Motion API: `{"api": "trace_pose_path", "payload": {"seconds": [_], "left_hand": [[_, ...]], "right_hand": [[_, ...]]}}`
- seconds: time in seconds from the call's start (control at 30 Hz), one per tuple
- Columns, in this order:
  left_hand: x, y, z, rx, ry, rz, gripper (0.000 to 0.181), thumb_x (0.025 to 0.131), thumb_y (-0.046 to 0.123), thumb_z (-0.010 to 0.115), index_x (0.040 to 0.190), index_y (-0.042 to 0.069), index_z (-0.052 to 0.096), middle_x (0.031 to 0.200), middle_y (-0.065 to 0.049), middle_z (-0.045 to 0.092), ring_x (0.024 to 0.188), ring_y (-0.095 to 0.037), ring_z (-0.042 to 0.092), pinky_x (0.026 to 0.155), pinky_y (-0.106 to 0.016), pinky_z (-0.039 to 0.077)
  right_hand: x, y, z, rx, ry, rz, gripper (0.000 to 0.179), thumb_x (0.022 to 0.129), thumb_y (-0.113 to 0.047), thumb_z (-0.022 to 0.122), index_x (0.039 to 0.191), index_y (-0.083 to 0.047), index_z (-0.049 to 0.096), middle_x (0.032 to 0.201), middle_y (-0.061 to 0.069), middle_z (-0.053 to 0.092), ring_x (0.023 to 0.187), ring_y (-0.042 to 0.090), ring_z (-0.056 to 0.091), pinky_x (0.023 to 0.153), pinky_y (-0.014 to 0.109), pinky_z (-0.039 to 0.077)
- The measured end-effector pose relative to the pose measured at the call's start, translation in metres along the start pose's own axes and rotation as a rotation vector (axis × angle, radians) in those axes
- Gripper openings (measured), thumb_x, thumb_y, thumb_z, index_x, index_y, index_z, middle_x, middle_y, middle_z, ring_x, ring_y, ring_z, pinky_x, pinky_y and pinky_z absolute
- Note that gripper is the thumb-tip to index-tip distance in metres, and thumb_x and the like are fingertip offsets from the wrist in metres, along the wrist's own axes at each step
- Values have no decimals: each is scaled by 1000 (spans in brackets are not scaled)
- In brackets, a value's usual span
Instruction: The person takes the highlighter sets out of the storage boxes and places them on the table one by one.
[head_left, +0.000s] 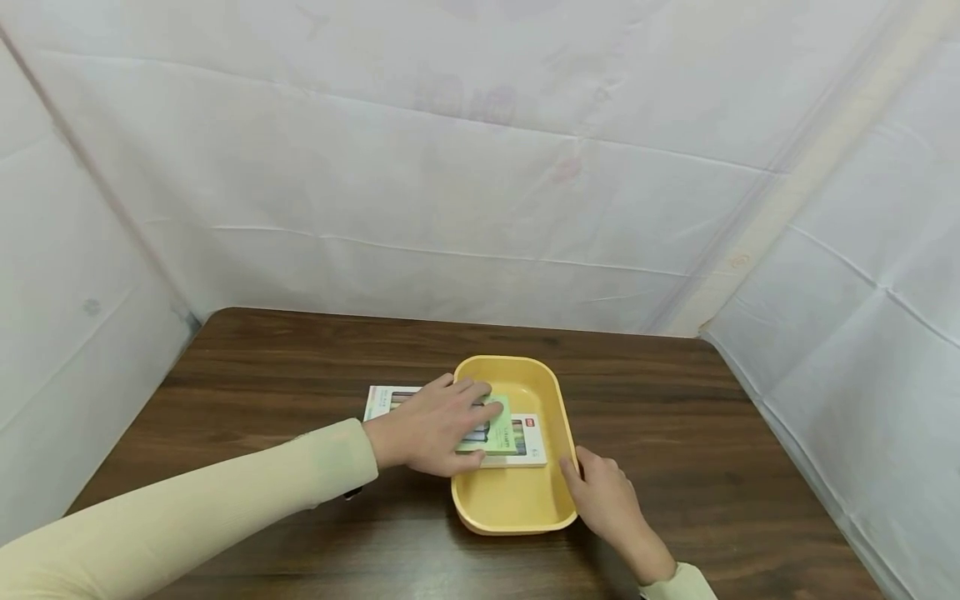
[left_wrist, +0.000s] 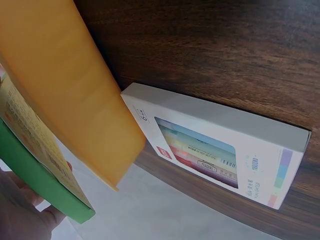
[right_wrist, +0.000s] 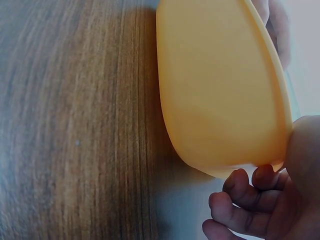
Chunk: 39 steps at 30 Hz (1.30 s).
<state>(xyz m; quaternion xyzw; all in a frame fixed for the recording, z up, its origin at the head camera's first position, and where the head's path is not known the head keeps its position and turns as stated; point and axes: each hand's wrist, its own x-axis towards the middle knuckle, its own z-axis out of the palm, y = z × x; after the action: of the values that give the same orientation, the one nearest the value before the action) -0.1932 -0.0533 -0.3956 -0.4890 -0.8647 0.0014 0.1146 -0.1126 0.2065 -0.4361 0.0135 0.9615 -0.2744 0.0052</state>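
Note:
My left hand holds a flat green box from above, fingers and thumb spread across its sides. This green box is tilted just over the rim of a yellow plastic bin. Below it, inside the bin, lies a white highlighter box, partly covered. A second white highlighter box lies on the table against the bin's left outer side, largely under my left hand and wrist in the head view. With thumb over the rim and fingers outside, my right hand grips the bin's right wall.
The dark wooden table extends around the bin on all sides. White sheeting hangs behind the table and along both sides. My left forearm sleeve crosses the table's front left.

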Motion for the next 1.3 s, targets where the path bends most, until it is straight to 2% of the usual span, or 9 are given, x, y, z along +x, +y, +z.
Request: {"api": "trace_pose_path", "payload": {"seconds": [0.3,0.67,0.93,1.3], "left_hand": [[-3,0,0,7,15,-3,54,86,55,46,128,22,52,123,-4,54,103,-18,53,77,-34,41],[-8,-1,-1,17,52,1,53,86,54,48,128,21,52,122,-4,54,101,-17,52,79,-35,41],[-11,-1,-1,7,39,-10,54,86,52,48,130,22,51,126,-5,53,106,-19,53,84,-36,41],[-16,-1,-2,28,65,2,54,86,52,47,131,22,51,124,-4,53,100,-17,52,78,-34,41]], "right_hand": [[0,1,0,2,5,2,19,97,-24,53,88,-12,63,59,-3,52,54,10,49,48,30,36],[0,1,1,-2,5,10,19,97,-24,53,87,-11,62,59,-3,51,53,10,49,47,29,35],[0,0,0,4,-1,11,19,97,-24,53,87,-11,62,59,-3,51,54,10,49,48,29,36],[0,1,-1,-2,4,10,19,97,-24,53,86,-11,62,59,-2,51,54,10,49,48,29,36]]}}
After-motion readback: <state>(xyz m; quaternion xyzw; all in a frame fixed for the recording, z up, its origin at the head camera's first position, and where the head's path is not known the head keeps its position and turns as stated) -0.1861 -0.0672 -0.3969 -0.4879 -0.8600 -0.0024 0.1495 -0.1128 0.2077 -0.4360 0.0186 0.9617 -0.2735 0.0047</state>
